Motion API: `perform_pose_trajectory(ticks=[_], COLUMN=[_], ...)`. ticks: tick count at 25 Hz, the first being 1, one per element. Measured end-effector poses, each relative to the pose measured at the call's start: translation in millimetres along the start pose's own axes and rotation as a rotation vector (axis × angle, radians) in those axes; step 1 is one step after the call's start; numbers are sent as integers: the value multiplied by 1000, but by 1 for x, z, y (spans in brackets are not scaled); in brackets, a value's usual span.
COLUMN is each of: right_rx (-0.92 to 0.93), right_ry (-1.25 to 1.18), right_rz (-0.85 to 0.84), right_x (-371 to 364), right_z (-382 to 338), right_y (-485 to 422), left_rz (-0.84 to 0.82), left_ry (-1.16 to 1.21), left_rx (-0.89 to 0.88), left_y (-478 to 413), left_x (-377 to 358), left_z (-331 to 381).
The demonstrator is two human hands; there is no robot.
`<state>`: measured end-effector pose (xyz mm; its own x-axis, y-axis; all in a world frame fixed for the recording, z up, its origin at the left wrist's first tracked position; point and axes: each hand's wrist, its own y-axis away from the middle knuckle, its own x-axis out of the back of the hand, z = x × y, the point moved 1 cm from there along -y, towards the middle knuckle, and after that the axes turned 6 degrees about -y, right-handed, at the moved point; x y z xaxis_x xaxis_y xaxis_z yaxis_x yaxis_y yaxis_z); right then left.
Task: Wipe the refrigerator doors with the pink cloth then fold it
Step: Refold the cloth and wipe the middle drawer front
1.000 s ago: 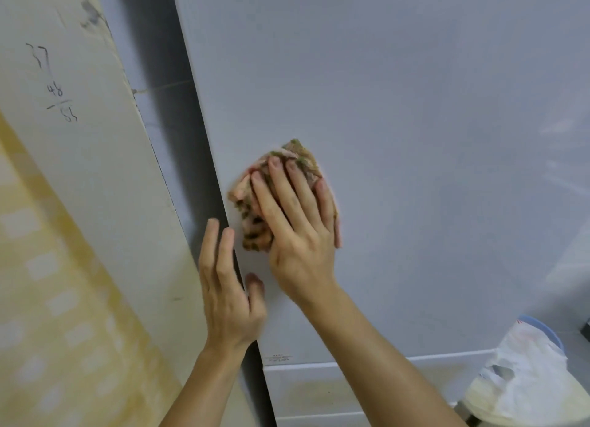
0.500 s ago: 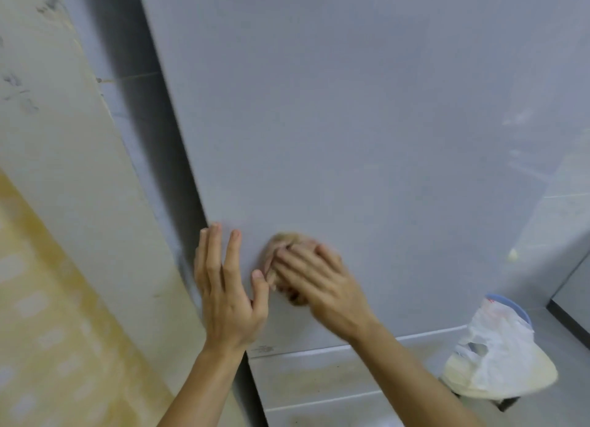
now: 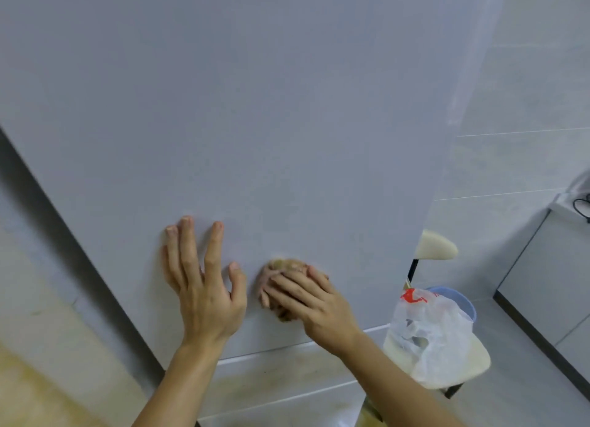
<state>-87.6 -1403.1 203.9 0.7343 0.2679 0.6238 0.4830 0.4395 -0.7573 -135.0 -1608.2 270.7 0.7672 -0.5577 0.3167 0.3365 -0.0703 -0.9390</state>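
Note:
The grey refrigerator door fills most of the view. My right hand presses the bunched pink patterned cloth flat against the door's lower part, fingers stretched over it so only its top and bottom edges show. My left hand lies open on the door just left of the cloth, fingers spread and pointing up. Below the hands runs the seam to a lower door, which has yellowish stains.
To the right of the refrigerator stands a cream chair with a white plastic bag on its seat and a blue bin behind. Grey cabinets line the right wall. A pale wall closes the left side.
My right hand has slid the cloth down and then rightward along the door's lower part. My left hand shifted from the door's left edge onto its face. The view swung right.

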Motion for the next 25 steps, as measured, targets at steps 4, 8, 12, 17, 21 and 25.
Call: perform_pose_trajectory(ticks=[4, 8, 12, 17, 21, 25], right_rx=[-30, -454, -520, -523, -521, -442], right_ry=[21, -4, -72, -83, -99, -33], right_rz=[13, 529, 619, 412, 557, 708], right_x=[51, 96, 57, -11, -21, -12], right_z=[57, 112, 94, 56, 52, 49], right_y=[11, -41, -14, 81, 64, 18], left_rz=[-2, 0, -4, 27, 72, 120], left_ry=[-49, -70, -96, -110, -108, -93], left_rx=[-1, 26, 13, -30, -62, -114], left_y=[6, 7, 10, 38, 67, 79], left_x=[-11, -15, -15, -26, -41, -44], left_z=[18, 26, 22, 7, -3, -11])
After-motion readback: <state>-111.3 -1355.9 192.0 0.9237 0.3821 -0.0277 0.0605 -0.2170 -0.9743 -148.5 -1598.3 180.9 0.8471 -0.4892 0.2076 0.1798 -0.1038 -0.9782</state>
